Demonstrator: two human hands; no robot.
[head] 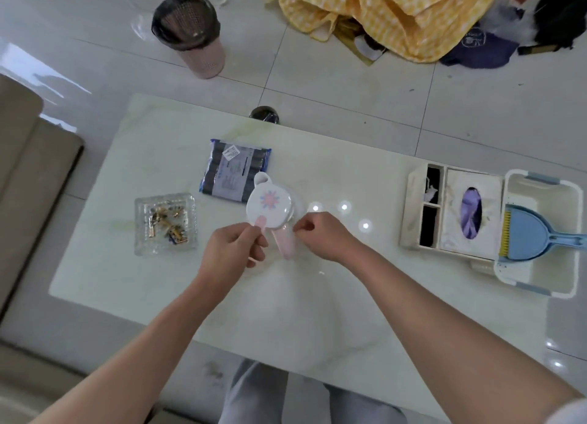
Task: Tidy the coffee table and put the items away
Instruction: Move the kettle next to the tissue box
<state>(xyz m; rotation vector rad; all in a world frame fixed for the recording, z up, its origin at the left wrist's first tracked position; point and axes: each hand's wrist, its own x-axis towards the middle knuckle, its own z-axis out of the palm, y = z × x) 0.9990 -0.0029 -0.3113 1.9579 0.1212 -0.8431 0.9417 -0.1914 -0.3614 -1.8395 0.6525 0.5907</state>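
A round white hand fan [269,203] with a pink and blue flower print and a pink handle is held above the middle of the white coffee table [349,175]. My left hand [233,245] grips its handle. My right hand [320,233] pinches something thin and hard to make out just right of the fan. A blue pack of rolled bags [233,172] lies behind the fan. Left of it, a clear glass dish [165,223] holds several gold-wrapped sweets.
At the table's right end stand a cream organiser with a tissue slot [451,210] and a white basket [540,264] holding a blue dustpan and brush [533,233]. On the floor behind are a pink lined bin [190,32] and yellow checked cloth [397,13]. A beige sofa [28,156] sits left.
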